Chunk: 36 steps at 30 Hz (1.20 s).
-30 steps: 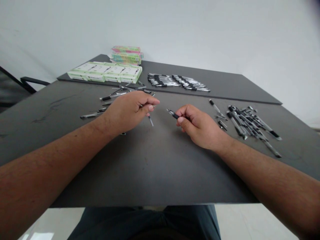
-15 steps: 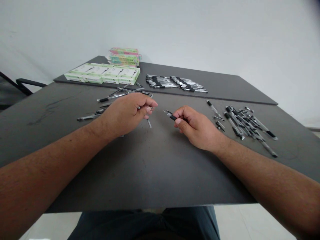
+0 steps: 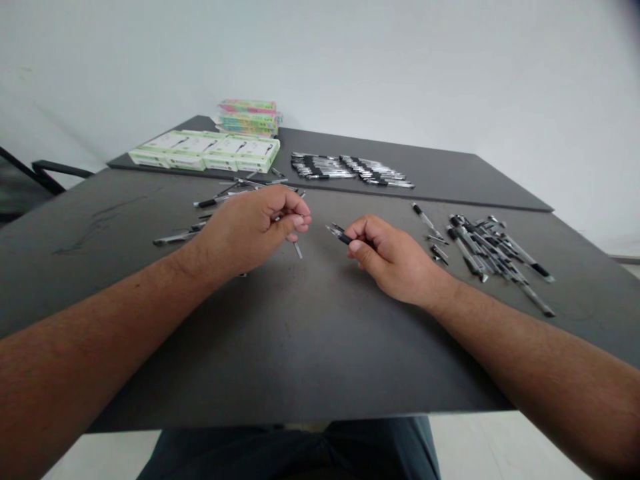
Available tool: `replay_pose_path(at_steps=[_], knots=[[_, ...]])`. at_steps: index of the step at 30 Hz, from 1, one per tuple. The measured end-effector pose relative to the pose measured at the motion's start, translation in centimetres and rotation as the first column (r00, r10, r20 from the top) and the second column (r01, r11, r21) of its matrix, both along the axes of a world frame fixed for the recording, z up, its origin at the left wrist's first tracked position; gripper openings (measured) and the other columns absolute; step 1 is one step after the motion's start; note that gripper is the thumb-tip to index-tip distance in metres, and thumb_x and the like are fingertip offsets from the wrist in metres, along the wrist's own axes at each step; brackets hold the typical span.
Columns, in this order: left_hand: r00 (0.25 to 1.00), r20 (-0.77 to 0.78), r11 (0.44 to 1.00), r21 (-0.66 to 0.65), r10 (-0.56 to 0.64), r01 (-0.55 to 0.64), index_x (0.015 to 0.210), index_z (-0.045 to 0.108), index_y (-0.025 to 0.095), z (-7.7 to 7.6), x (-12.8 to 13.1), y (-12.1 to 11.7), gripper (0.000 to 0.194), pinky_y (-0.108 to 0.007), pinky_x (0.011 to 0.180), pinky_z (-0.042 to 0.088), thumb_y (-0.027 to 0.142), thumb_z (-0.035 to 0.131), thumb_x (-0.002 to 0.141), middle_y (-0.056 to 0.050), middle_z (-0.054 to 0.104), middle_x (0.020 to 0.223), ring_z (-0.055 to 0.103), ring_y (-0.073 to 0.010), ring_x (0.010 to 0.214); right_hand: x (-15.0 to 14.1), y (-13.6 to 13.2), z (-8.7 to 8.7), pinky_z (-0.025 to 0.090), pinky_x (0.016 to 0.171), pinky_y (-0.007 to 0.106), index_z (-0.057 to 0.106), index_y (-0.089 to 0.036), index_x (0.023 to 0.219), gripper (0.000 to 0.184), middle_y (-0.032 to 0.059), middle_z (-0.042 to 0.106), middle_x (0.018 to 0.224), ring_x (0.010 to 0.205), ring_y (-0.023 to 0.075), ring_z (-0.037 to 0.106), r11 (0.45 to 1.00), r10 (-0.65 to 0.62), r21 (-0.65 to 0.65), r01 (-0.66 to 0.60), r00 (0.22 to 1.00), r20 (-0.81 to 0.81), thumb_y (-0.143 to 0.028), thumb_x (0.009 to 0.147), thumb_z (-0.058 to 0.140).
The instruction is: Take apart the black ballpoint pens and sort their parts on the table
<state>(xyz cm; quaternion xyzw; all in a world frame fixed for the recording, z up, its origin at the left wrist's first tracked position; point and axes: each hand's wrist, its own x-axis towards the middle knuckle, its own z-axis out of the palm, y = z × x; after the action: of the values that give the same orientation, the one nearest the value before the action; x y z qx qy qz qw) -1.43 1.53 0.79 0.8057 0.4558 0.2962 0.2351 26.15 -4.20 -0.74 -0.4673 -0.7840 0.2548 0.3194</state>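
Bare left hand [image 3: 250, 230], bare right hand [image 3: 395, 259], hairy forearms [image 3: 100, 327], dark trousers [image 3: 285, 453].

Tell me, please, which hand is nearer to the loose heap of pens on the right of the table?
Right. The right hand is just left of the loose heap of pens; the left hand lies farther left, past the right hand.

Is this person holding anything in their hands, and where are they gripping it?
The right hand pinches a black pen by its dark section. The left hand fingertip-pinches a slim pen part, its grip point mostly hidden.
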Motion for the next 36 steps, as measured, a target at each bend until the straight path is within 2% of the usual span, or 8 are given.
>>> replay_pose_path(at_steps=[4, 9, 16, 18, 23, 26, 32, 36], knots=[[0.997, 0.075, 1.0, -0.023, 0.003, -0.001, 0.112, 0.079, 0.024, 0.3, 0.2, -0.2, 0.02, -0.034, 0.08, 0.066, 0.039, 0.068, 0.102, -0.006, 0.091, 0.104, 0.086, -0.0217, 0.081, 0.0, 0.0, -0.1, 0.051, 0.082, 0.037, 0.062, -0.026, 0.111, 0.008, 0.0031, 0.075, 0.093, 0.089, 0.0231, 0.07, 1.0, 0.009, 0.012, -0.009, 1.0, -0.001, -0.033, 0.109, 0.059], [0.999, 0.029, 1.0, 0.017, 0.017, -0.018, 0.112, 0.084, 0.025, 0.2, -0.1, -0.1, 0.024, -0.035, 0.08, 0.064, 0.042, 0.071, 0.102, -0.005, 0.091, 0.104, 0.083, -0.0212, 0.08, 0.1, 0.0, 0.0, 0.05, 0.082, 0.037, 0.062, -0.026, 0.111, 0.008, 0.0028, 0.074, 0.094, 0.089, 0.0229, 0.07, 1.0, 0.017, 0.003, -0.017, 1.0, 0.0, -0.034, 0.11, 0.06], [0.998, 0.062, 0.996, 0.083, -0.001, -0.005, 0.111, 0.084, 0.027, -0.4, -0.6, 0.6, 0.026, -0.044, 0.104, 0.062, 0.044, 0.074, 0.095, -0.007, 0.089, 0.122, 0.082, -0.029, 0.112, 0.0, 0.0, -0.1, 0.048, 0.079, 0.036, 0.062, -0.026, 0.11, 0.007, 0.0019, 0.073, 0.093, 0.085, 0.0217, 0.068, 1.0, 0.025, 0.013, -0.025, 1.0, -0.006, -0.032, 0.11, 0.059], [0.998, 0.069, 0.995, 0.1, 0.008, -0.015, 0.105, 0.082, 0.025, -0.4, -0.6, 0.8, 0.025, -0.044, 0.101, 0.061, 0.047, 0.076, 0.093, -0.007, 0.087, 0.114, 0.08, -0.0294, 0.108, 0.0, 0.1, -0.1, 0.048, 0.079, 0.035, 0.062, -0.025, 0.11, 0.007, 0.0018, 0.072, 0.092, 0.084, 0.0214, 0.067, 0.999, 0.034, 0.019, -0.034, 0.999, -0.006, -0.031, 0.11, 0.058], [0.976, 0.22, 0.996, -0.091, -0.002, 0.023, 0.103, 0.074, 0.024, -0.3, -0.2, 0.7, 0.029, -0.038, 0.079, 0.059, 0.05, 0.078, 0.092, -0.005, 0.081, 0.086, 0.077, -0.0257, 0.08, 0.0, 0.1, -0.1, 0.047, 0.079, 0.035, 0.062, -0.026, 0.109, 0.007, 0.0013, 0.072, 0.092, 0.083, 0.021, 0.066, 0.999, 0.033, 0.036, -0.033, 0.999, -0.001, -0.029, 0.109, 0.056], [0.961, 0.275, 0.992, -0.117, -0.019, 0.053, 0.099, 0.072, 0.025, -0.6, 0.1, 0.5, 0.025, -0.036, 0.075, 0.056, 0.047, 0.081, 0.092, -0.002, 0.077, 0.077, 0.075, -0.0236, 0.074, 0.0, 0.1, -0.2, 0.047, 0.078, 0.034, 0.062, -0.026, 0.109, 0.007, 0.0007, 0.071, 0.091, 0.08, 0.0202, 0.065, 0.999, 0.035, 0.041, -0.036, 0.999, 0.005, -0.029, 0.109, 0.056], [0.909, 0.416, 0.977, -0.176, -0.035, 0.118, 0.095, 0.072, 0.023, -1.2, 0.8, 0.2, 0.02, -0.031, 0.068, 0.054, 0.039, 0.082, 0.09, 0.0, 0.075, 0.082, 0.07, -0.0169, 0.066, -0.1, 0.2, -0.3, 0.045, 0.075, 0.034, 0.064, -0.024, 0.109, 0.009, 0.0007, 0.069, 0.088, 0.076, 0.0201, 0.061, 0.997, 0.016, 0.071, -0.018, 0.999, 0.031, -0.029, 0.108, 0.056], [0.885, 0.465, 0.974, -0.195, -0.015, 0.119, 0.094, 0.07, 0.023, -1.4, 1.2, 0.0, 0.021, -0.03, 0.066, 0.057, 0.038, 0.084, 0.089, -0.001, 0.077, 0.086, 0.07, -0.0158, 0.065, -0.1, 0.2, -0.2, 0.045, 0.075, 0.033, 0.066, -0.024, 0.11, 0.01, 0.002, 0.072, 0.089, 0.078, 0.0208, 0.063, 0.996, -0.006, 0.089, 0.0, 0.998, 0.065, -0.029, 0.108, 0.057]])
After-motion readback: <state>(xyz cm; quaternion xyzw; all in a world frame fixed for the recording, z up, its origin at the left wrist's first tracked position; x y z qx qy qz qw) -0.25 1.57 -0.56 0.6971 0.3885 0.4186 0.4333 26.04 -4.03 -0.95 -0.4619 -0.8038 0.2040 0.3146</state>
